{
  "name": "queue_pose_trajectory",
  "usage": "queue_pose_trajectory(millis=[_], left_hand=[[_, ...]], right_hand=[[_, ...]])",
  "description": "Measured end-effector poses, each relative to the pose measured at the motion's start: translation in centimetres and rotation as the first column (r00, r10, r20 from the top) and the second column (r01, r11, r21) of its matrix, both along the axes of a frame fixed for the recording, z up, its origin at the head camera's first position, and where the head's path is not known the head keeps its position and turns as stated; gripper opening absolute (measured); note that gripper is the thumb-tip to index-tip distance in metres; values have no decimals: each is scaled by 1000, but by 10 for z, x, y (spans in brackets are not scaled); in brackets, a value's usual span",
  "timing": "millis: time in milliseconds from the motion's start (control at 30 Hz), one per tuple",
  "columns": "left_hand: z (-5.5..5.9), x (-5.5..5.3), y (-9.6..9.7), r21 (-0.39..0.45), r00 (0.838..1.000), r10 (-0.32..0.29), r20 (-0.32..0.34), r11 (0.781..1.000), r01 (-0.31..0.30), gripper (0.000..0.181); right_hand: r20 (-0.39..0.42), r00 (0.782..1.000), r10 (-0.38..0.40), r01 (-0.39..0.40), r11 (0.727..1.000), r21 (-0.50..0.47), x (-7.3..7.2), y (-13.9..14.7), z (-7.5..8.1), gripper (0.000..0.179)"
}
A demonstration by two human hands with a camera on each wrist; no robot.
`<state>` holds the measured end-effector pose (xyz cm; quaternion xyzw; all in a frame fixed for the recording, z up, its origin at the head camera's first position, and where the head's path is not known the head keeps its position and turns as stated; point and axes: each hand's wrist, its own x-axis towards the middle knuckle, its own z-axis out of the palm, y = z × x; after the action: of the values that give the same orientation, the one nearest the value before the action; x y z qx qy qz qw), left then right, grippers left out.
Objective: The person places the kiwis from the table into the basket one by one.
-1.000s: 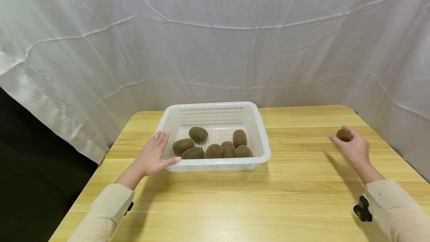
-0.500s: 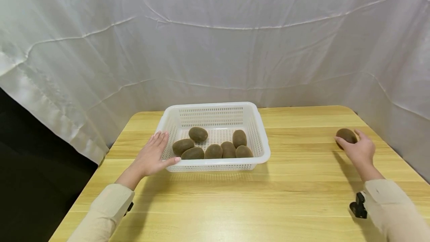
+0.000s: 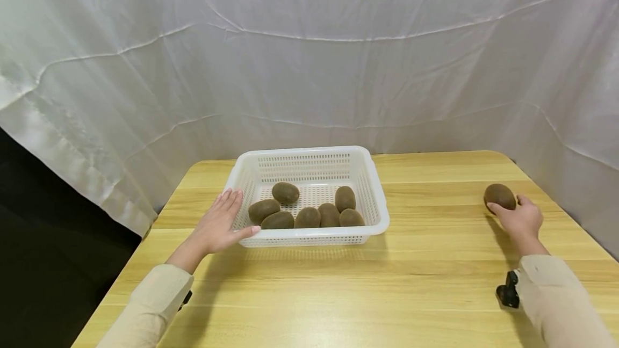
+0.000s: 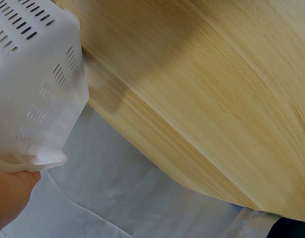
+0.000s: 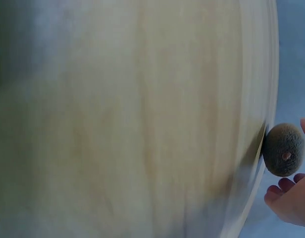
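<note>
A white perforated plastic basket (image 3: 309,231) on the table holds several brown kiwis (image 3: 307,217). My left hand (image 3: 217,227) rests against its left front corner, fingers extended along the side and thumb on the front rim. In the left wrist view, part of that hand (image 4: 13,196) touches the basket's rim (image 4: 43,161). Far to the right, a single kiwi (image 3: 500,196) sits on the table. My right hand (image 3: 522,222) is just behind it, thumb by its near side. The right wrist view shows the fingers spread about the kiwi (image 5: 284,149), with a gap at the lower fingertips.
The light wooden table (image 3: 425,278) has rounded far corners. A pale grey curtain (image 3: 309,79) hangs behind it and along its sides. Black fabric (image 3: 53,246) shows at the left. A small black device (image 3: 509,290) is strapped at the right sleeve.
My right hand has shifted right and back, its fingers coming away from the kiwi, which now shows more fully. The left hand and the basket stay put.
</note>
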<state>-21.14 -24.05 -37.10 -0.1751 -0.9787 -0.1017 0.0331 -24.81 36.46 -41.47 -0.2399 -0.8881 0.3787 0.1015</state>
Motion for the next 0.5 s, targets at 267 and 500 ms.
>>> queue_pose_trajectory(millis=[267, 500], left_hand=[[1, 0, 0, 4, 1000, -1, 0, 1000, 1, 94], [1, 0, 0, -1, 1000, -1, 0, 1000, 1, 94]], right_hand=[[12, 1000, 7, -7, 999, 36, -3, 3, -4, 65], [12, 1000, -21, 21, 1000, -7, -9, 8, -8, 66]])
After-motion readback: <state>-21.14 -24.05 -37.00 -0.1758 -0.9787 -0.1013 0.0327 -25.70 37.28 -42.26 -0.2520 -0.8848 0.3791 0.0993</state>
